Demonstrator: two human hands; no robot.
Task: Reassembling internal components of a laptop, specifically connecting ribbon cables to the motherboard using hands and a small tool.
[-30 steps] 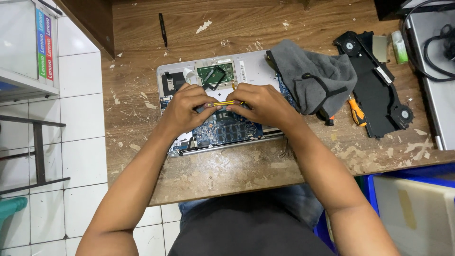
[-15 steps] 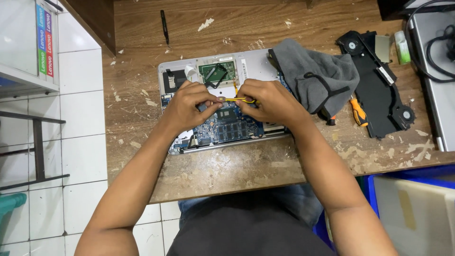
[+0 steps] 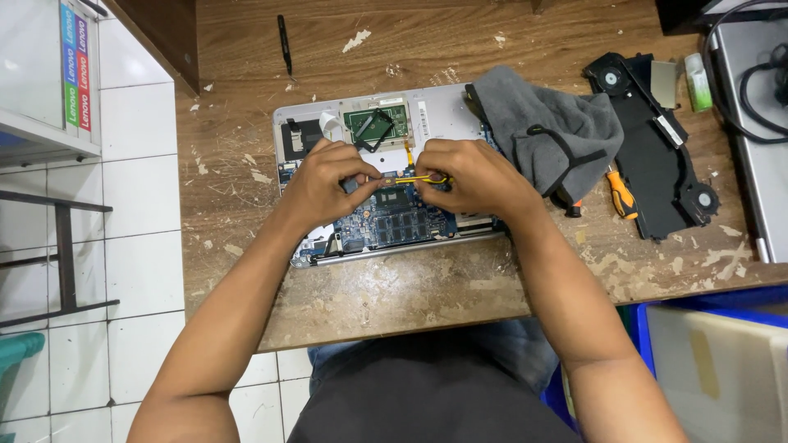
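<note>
Both hands over an opened silver laptop chassis with its blue circuit board exposed, lying on a worn, scratched wooden workbench. Left hand has fingers curled closed, fingertips pinched on one end of a thin yellow strip-like tool; right hand also curled closed, gripping the other end of the same strip. Strip runs between the two sets of fingertips, just above the board. Green module in a silver tray sits just beyond the fingertips. Crumpled grey cloth lies right beside the right-hand knuckles, overlapping the chassis corner. Orange-handled screwdriver near, further right of the right hand, touching a black plastic panel with two round fans. Black pen-shaped tool well apart, beyond the left fingers.
</note>
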